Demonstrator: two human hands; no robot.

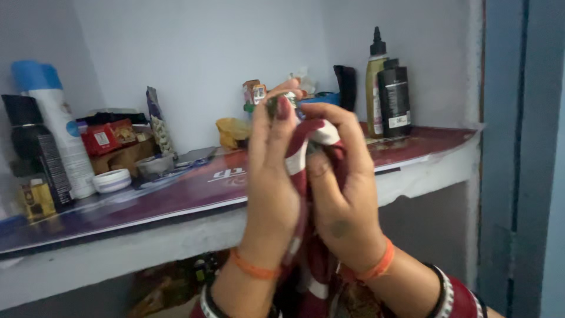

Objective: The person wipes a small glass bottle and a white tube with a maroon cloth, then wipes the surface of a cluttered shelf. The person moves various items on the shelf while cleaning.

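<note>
both hands raised in front of shelf [194, 197]. left hand [272, 176] and right hand [341, 188] pressed together, fingers closed on a red-and-white cloth [306, 156] bunched between the palms. small green-white object [276, 105] pinched at left fingertips, can't identify it. cloth looks soft, light, limp; best gripped by a bunched fold. lower cloth cut off by frame.

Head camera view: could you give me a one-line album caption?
Both hands, left hand and right hand, clutch a red-and-white cloth before a cluttered shelf.
</note>
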